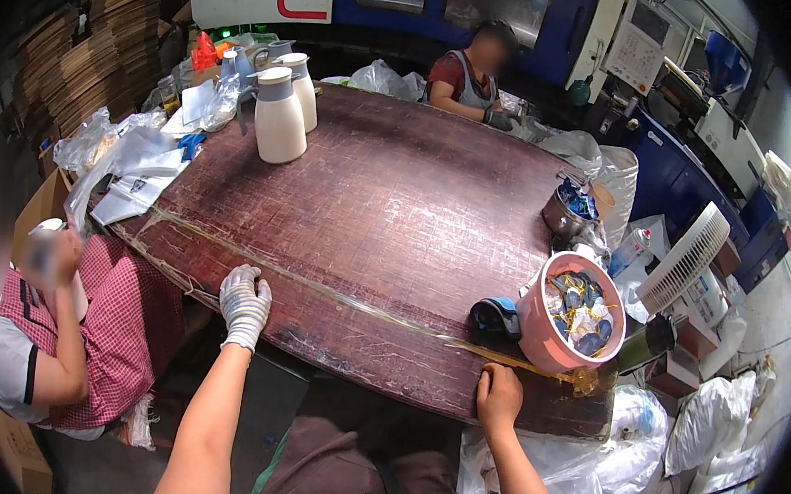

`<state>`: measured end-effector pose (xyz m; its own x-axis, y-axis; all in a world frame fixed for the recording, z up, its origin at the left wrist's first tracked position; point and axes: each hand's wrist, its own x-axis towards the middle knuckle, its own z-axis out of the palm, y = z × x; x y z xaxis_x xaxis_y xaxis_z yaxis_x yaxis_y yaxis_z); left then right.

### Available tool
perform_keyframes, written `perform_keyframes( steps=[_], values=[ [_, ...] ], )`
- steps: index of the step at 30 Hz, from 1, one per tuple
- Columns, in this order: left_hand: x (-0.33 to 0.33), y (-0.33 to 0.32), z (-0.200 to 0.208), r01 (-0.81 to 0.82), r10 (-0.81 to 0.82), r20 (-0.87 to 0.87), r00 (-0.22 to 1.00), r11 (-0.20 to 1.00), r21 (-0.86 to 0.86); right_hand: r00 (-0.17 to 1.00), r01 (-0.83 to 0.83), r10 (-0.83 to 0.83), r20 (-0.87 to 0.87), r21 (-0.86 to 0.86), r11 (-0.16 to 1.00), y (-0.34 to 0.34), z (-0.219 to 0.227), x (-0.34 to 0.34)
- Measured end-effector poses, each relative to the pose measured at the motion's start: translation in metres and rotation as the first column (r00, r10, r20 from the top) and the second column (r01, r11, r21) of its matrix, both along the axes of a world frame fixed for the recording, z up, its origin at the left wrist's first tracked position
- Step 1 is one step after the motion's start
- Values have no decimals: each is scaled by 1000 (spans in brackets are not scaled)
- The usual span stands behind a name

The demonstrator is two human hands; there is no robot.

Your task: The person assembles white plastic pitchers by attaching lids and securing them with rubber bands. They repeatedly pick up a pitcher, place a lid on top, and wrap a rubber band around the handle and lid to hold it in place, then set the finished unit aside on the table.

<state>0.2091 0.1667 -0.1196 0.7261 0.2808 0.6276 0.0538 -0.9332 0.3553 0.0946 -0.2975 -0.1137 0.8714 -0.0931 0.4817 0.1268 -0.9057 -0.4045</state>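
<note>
My left hand (244, 307), in a white striped work glove, rests on the near left edge of the dark red-brown table (401, 182). Its fingers lie forward with the thumb apart, and nothing is in it. At the near right edge my bare right hand (500, 400) leans on the tabletop with curled fingers and holds nothing visible. Just beyond it stands a pink bucket (551, 338) filled with dark round pieces, yellow strands and clear plastic. A dark object with a blue band (496, 317) lies against the bucket's left side.
Two cream thermos jugs (279, 126) stand at the far left, near plastic bags (145, 181). A metal pot (569, 210) sits at the right edge by a white fan (687, 256). One person (469, 76) works across the table; another (65, 314) sits at left holding a cup.
</note>
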Motion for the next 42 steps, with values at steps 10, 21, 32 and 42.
perform_keyframes(
  steps=[10,21,32,42],
  values=[
    [0,1,0,-5,5,-14,1000,1000,5,1000,0,0,-1,2,1000,-1,-1,1],
    [1,3,-3,-6,6,-12,1000,1000,22,1000,7,-8,-26,-4,1000,1,3,0],
    [-1,-1,3,-2,2,-22,1000,1000,6,1000,6,-6,-28,-2,1000,1,3,-1],
    [0,0,-1,-4,4,-1,1000,1000,23,1000,4,-4,-4,6,1000,3,5,-1]
  ],
)
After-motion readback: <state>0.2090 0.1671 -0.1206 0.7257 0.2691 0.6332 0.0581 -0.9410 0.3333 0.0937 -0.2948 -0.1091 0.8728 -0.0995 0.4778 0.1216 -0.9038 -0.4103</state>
